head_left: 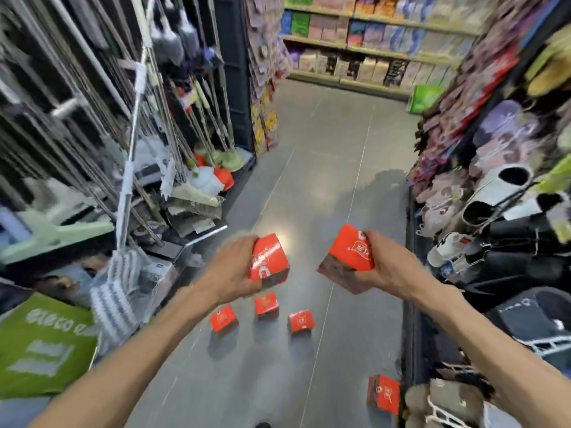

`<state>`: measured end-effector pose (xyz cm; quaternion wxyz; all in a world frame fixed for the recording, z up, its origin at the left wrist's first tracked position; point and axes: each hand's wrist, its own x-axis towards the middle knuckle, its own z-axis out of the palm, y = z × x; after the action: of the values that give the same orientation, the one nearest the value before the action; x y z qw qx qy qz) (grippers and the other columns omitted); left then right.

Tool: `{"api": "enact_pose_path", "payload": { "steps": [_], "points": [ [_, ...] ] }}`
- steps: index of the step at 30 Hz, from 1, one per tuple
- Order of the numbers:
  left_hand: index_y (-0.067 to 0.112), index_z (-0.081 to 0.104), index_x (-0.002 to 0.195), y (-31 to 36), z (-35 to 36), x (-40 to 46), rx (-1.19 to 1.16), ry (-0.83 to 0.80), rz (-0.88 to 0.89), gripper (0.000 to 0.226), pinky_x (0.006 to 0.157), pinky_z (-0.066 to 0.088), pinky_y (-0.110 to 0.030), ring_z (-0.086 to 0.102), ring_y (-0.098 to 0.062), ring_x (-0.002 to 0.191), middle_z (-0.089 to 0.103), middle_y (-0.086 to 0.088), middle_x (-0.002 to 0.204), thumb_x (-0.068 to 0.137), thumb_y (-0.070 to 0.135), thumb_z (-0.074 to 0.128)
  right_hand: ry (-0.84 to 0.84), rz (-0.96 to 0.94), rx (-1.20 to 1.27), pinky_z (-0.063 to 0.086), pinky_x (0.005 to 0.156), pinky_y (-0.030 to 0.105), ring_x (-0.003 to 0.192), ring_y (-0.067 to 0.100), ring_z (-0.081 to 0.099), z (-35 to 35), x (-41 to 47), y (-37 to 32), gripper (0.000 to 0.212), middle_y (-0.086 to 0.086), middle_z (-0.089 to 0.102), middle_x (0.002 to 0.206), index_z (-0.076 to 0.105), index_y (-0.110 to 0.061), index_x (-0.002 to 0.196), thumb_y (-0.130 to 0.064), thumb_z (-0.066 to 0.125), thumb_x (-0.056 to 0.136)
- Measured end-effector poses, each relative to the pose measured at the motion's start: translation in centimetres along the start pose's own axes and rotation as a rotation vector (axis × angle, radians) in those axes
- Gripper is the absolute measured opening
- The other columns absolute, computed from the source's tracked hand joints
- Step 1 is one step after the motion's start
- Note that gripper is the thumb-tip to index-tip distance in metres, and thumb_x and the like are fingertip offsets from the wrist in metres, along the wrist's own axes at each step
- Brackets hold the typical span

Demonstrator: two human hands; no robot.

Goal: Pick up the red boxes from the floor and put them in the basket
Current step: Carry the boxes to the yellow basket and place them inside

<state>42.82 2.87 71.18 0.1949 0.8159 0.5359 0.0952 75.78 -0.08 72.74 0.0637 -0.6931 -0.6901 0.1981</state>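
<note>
My left hand (234, 267) grips a red box (268, 259) from its left side, held above the floor. My right hand (387, 267) grips another red box (350, 253), tilted, with a dark underside showing. Below them, three red boxes lie on the grey floor in a row: left (223, 318), middle (266, 304), right (300, 321). One more red box (384, 393) stands at the lower right against the shelf base. No basket is in view.
A narrow shop aisle runs ahead. Mops and brooms (139, 134) lean on the left rack, with a green bag (43, 344) at lower left. Slippers (494, 186) hang on the right rack. Shelves (370, 50) close the far end.
</note>
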Motion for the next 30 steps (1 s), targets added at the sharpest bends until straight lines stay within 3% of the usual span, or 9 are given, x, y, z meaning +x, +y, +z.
{"api": "enact_pose_path", "payload": {
  "steps": [3,7,11,14,18,22,26,30],
  "points": [
    [0.021,0.041,0.136,2.2,-7.2,-2.9,0.01,0.088,-0.018,0.097,0.087,0.046,-0.041,0.056,-0.028,0.107,0.058,-0.005,0.12,0.055,0.073,0.052,0.067,-0.131,0.007,0.053,0.075,0.044,0.089,0.021,0.059,-6.0,-1.5,-4.4,0.07,-0.006,0.06,0.101,0.046,-0.031,0.116,-0.066,0.073,0.063],
    [0.022,0.039,0.136,3.1,-13.9,-8.1,0.044,0.184,-0.118,0.092,0.088,0.048,-0.044,0.057,-0.028,0.107,0.057,-0.004,0.12,0.061,0.067,0.064,0.078,-0.313,-0.015,0.049,0.084,0.043,0.104,0.026,0.058,-11.1,-2.5,-10.1,0.08,0.003,0.06,0.117,0.045,-0.023,0.133,-0.059,0.077,0.068],
    [0.02,0.039,0.139,3.4,-18.7,-15.7,0.037,0.28,-0.252,0.093,0.092,0.046,-0.04,0.055,-0.026,0.11,0.056,-0.005,0.126,0.061,0.062,0.065,0.037,-0.516,-0.078,0.048,0.077,0.036,0.102,0.025,0.059,-13.7,-3.5,-17.1,0.083,0.002,0.062,0.12,0.042,-0.025,0.138,-0.061,0.073,0.07],
    [0.023,0.041,0.137,3.3,-21.1,-23.5,0.059,0.375,-0.387,0.085,0.088,0.048,-0.039,0.056,-0.022,0.105,0.057,-0.001,0.12,0.066,0.057,0.073,0.01,-0.721,-0.118,0.049,0.086,0.037,0.108,0.026,0.057,-13.9,-4.9,-23.7,0.092,0.006,0.057,0.127,0.035,-0.022,0.146,-0.064,0.071,0.073],
    [0.025,0.045,0.132,3.6,-22.9,-36.5,0.089,0.475,-0.61,0.079,0.085,0.048,-0.04,0.057,-0.019,0.103,0.056,0.004,0.113,0.066,0.06,0.071,-0.04,-0.959,-0.148,0.048,0.095,0.039,0.117,0.026,0.055,-11.6,-9.0,-33.6,0.097,0.006,0.055,0.134,0.032,-0.024,0.148,-0.07,0.068,0.071],
    [0.019,0.04,0.142,4.7,-22.6,-51.5,0.13,0.573,-0.892,0.09,0.091,0.045,-0.037,0.055,-0.025,0.112,0.056,-0.004,0.127,0.067,0.062,0.068,-0.14,-1.207,-0.17,0.049,0.092,0.039,0.113,0.025,0.057,-7.1,-16.5,-43.8,0.093,0.003,0.059,0.125,0.035,-0.029,0.143,-0.07,0.067,0.065],
    [0.022,0.039,0.142,7.3,-20.9,-66.8,0.145,0.675,-1.092,0.089,0.093,0.045,-0.036,0.054,-0.022,0.113,0.055,-0.002,0.128,0.069,0.062,0.071,-0.23,-1.429,-0.206,0.05,0.092,0.041,0.114,0.023,0.058,-1.6,-27.6,-53.4,0.095,-0.002,0.059,0.125,0.036,-0.033,0.143,-0.075,0.062,0.061],
    [0.026,0.043,0.136,11.9,-18.5,-82.6,0.1,0.76,-1.317,0.082,0.081,0.05,-0.032,0.058,-0.016,0.101,0.057,0.005,0.116,0.069,0.064,0.07,-0.336,-1.637,-0.234,0.051,0.09,0.041,0.106,0.021,0.061,3.7,-41.4,-61.9,0.089,-0.003,0.063,0.121,0.042,-0.033,0.137,-0.077,0.062,0.062]
  ]
}}
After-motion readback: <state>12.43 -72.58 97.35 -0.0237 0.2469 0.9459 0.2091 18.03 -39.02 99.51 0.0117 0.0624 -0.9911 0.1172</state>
